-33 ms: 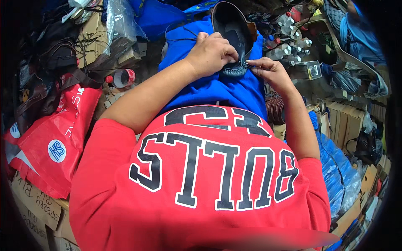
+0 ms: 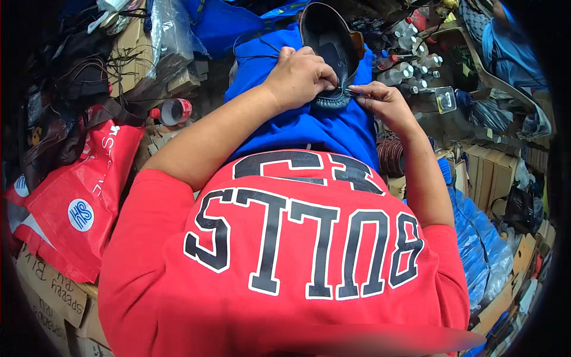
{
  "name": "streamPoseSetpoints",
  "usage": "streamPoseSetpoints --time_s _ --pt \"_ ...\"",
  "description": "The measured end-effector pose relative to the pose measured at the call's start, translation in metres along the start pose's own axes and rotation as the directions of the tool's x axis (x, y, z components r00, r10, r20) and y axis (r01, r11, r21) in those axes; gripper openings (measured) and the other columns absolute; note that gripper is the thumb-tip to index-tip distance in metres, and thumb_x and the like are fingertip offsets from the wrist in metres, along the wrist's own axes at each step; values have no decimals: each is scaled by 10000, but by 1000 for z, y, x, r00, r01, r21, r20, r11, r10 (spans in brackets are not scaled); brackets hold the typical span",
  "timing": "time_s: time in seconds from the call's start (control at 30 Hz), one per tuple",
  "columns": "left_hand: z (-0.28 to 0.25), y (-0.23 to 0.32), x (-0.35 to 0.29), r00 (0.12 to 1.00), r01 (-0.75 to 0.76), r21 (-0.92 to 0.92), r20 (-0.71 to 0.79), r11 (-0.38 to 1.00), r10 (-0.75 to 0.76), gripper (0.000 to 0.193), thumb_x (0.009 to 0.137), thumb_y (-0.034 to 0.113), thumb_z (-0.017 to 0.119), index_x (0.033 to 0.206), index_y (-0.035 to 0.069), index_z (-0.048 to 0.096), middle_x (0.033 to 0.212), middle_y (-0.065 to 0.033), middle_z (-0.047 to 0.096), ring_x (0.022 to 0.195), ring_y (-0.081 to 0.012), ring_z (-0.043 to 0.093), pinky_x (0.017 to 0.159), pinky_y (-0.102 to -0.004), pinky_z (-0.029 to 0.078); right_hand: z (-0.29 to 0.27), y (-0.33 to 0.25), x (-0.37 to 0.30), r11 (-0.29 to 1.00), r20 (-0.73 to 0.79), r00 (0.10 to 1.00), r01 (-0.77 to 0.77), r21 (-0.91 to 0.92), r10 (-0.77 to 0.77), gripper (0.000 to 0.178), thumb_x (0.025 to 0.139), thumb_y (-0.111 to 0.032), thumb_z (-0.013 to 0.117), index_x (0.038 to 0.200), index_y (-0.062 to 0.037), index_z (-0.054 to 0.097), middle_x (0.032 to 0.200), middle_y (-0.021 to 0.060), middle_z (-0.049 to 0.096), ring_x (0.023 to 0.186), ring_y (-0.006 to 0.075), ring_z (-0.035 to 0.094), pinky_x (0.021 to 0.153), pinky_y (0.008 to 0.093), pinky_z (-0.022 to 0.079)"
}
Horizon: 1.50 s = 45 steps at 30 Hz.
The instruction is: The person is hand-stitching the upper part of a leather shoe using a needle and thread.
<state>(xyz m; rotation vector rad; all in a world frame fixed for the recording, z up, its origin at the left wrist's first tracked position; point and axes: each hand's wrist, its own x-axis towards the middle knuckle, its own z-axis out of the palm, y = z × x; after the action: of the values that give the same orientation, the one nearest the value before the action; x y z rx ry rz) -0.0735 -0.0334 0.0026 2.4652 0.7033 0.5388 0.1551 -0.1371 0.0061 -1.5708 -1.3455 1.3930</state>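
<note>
Around me, many things are crowded together on both sides. At my left lies a red bag (image 2: 110, 172) with a dark strap, and just beyond it a bottle (image 2: 172, 112) with a red cap, lying on its side. Farther up on this side I see cardboard (image 2: 128, 50), with clear plastic (image 2: 168, 35) beside it. At my right, a group of clear bottles (image 2: 410, 68) lies near my hand, and lower there are cartons (image 2: 491, 172) and blue plastic (image 2: 470, 238).

One dark shoe (image 2: 327, 35) is before my body, resting on blue cloth (image 2: 279, 128). Its opening faces up; the heel points away from me, and the toe, with a gathered seam, points toward me.

My left hand (image 2: 304, 77) is over the left side of the shoe, touching it near the front of the opening. The fingers are bent and gathered, but I cannot tell if they pinch the leather or only press on it. A thin dark cord (image 2: 267, 56) runs on the cloth, left of this hand.

My right hand (image 2: 380, 98) is at the right side of the toe. Its thumb and forefinger are pressed together at the tips, next to the seam; what is between them is too small to tell.
</note>
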Motion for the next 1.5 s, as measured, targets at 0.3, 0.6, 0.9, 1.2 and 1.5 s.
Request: streamPoseSetpoints --time_s 0.3,0.6,0.9,1.2,1.5 --pt "-4 -3 -2 989 -89 5 -118 996 89 128 735 123 712 844 189 696 870 31 632 910 -183 548 819 -354 315 -2 -37 -8 736 32 972 198 -648 -234 324 770 -29 686 1084 -110 696 747 -6 542 740 126 469 737 251 420" --pt "-1 11 -6 993 114 -53 5 992 -114 122 761 170 689 879 197 688 825 34 659 942 -185 541 844 -381 313 6 -13 -7 957 -10 990 -130 258 138 332 818 -58 692 1145 -32 644 880 -37 628 781 34 526 720 188 447" --pt "6 12 8 960 235 -77 176 969 -218 204 752 210 712 946 188 653 821 22 645 931 -176 530 848 -372 303 8 -26 8 988 -15 989 -144 56 145 215 798 -53 707 1002 -2 661 870 10 652 782 59 570 722 206 470" --pt "-6 21 12 977 44 81 206 996 -59 55 758 201 700 807 179 690 788 19 635 909 -190 528 818 -392 321 7 -35 20 988 129 982 -124 -97 136 122 793 -80 718 850 4 650 762 -16 629 694 54 546 644 216 454" --pt "-24 15 -7 990 -10 194 141 981 -18 52 780 142 644 824 170 636 793 20 628 903 -209 523 775 -412 334 -8 -14 3 998 -16 998 -53 33 54 149 822 -166 710 826 -55 610 843 -36 541 791 61 478 726 223 381"
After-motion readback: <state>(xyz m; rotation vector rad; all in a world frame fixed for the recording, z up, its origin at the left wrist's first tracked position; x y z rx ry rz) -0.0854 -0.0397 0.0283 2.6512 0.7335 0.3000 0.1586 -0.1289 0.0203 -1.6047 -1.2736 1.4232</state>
